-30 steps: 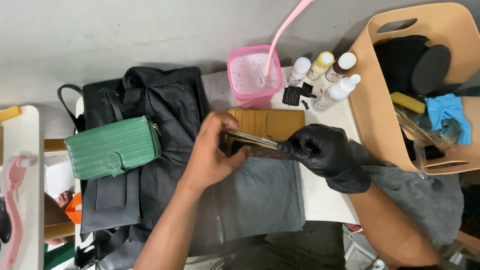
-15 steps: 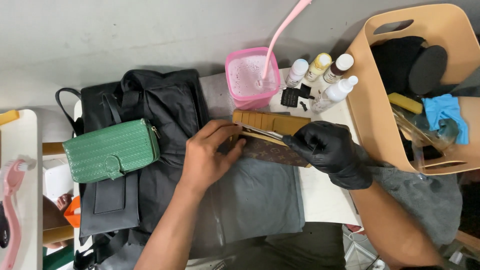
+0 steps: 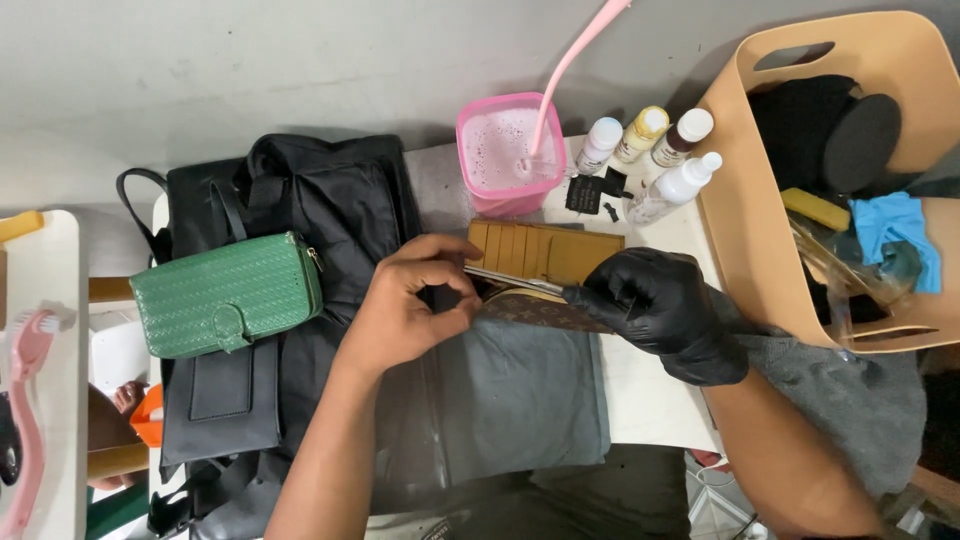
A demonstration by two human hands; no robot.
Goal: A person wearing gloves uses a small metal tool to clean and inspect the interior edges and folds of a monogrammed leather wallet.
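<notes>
Head view, near to far. Nearest edge: grey cloth (image 3: 520, 400) spread flat on table (image 3: 650, 400), partly over black bag (image 3: 300, 220).

Left hand (image 3: 405, 310): bare, arm entering from below, fingers (image 3: 450, 290) curled and pinched on left end of open wallet (image 3: 545, 280). Right hand (image 3: 660, 310): black glove, clenched on right end of same wallet. Wallet held between both hands just above grey cloth at table centre; patterned brown outer face toward near side, tan card-slot interior toward far side, thin metallic edge between both hands (exact part not discernible).

Left of hands: green woven clutch (image 3: 228, 295) resting on black bag, flap closed. Far left: second white surface with pink brush (image 3: 30, 400).

Beyond wallet: pink tub (image 3: 500, 150) with foamy liquid, pink handle (image 3: 570, 70) standing tilted in it. Just beside tub, to right: four small bottles (image 3: 650, 150) in a cluster, white, yellow and dark caps; small black tag (image 3: 590, 192) lying in front of them.

Far right: tan plastic basket (image 3: 740, 200) with cut-out handle, holding black pads, yellow item, blue cloth (image 3: 895, 230) and clear wrap.
</notes>
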